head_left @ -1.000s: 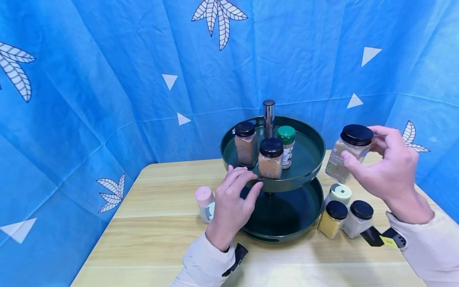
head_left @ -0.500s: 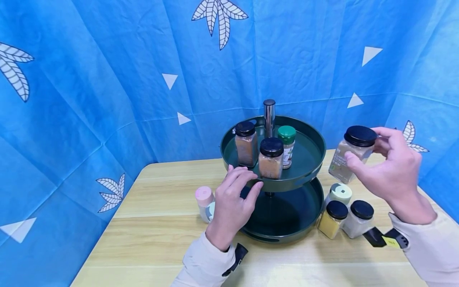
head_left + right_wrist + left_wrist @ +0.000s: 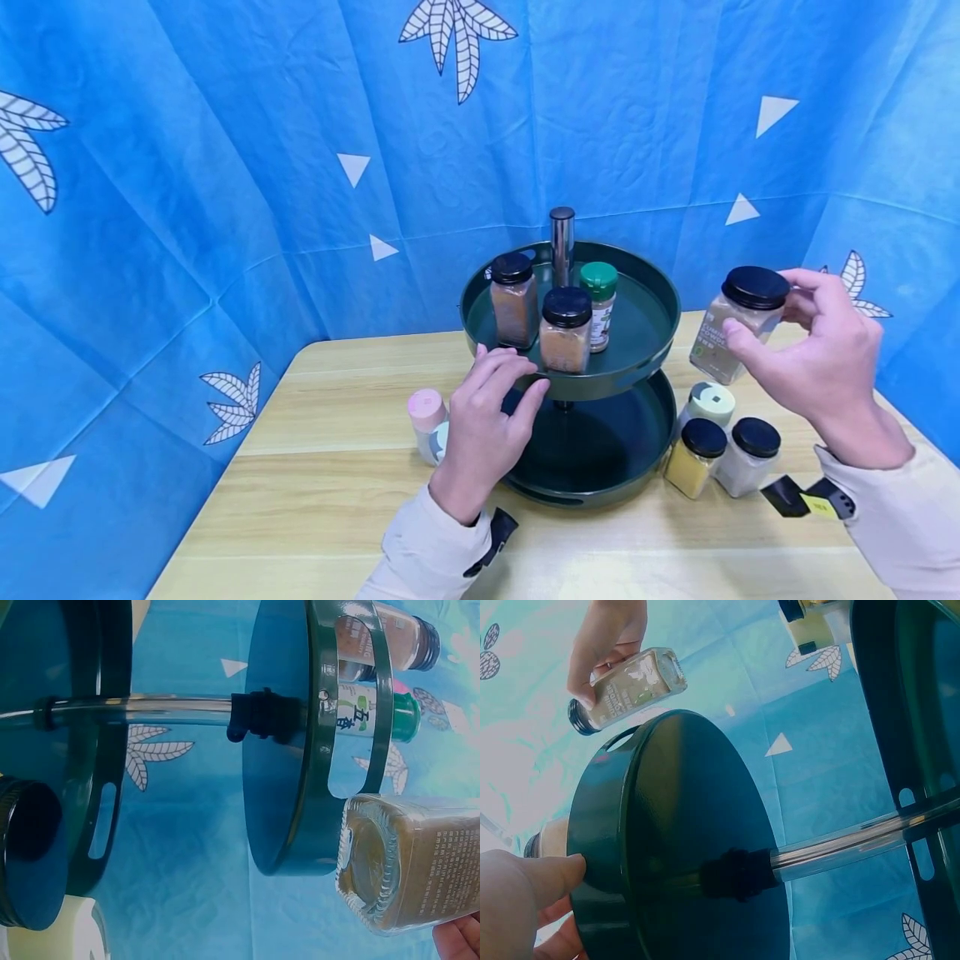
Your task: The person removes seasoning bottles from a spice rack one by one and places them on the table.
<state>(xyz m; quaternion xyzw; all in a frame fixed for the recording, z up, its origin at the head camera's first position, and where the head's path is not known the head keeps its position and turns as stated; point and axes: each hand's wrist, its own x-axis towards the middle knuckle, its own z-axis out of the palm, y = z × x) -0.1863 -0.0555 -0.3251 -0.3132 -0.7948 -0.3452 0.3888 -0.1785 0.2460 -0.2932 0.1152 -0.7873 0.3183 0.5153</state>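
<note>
My right hand (image 3: pixel 821 350) grips a spice jar (image 3: pixel 708 346) with a black lid and brownish powder, tilted in the air right of a dark green two-tier rack. "Cumin powder" appears to be on its label. The jar's base (image 3: pixel 367 862) shows in the right wrist view, near the upper tray. My left hand (image 3: pixel 483 417) pinches the front left rim of the upper tray (image 3: pixel 641 312), its thumb (image 3: pixel 559 870) against the outer wall. On that tray stand a reddish-brown jar (image 3: pixel 515 312), an orange-brown jar (image 3: pixel 566 343) and a green-capped shaker (image 3: pixel 600 317).
Below is the lower tray (image 3: pixel 592 450). Right of it on the wooden table (image 3: pixel 330 492) stand a yellow powder jar (image 3: pixel 688 471), a pale powder jar (image 3: pixel 738 473) and a pale-green-lidded container (image 3: pixel 711 404). A pink-capped bottle (image 3: pixel 426 408) stands at left, partly behind my left hand. A blue curtain (image 3: pixel 300 167) hangs behind.
My right hand has shifted slightly right with the spice jar and is now almost still. My left hand and the jars on the rack have not visibly moved.
</note>
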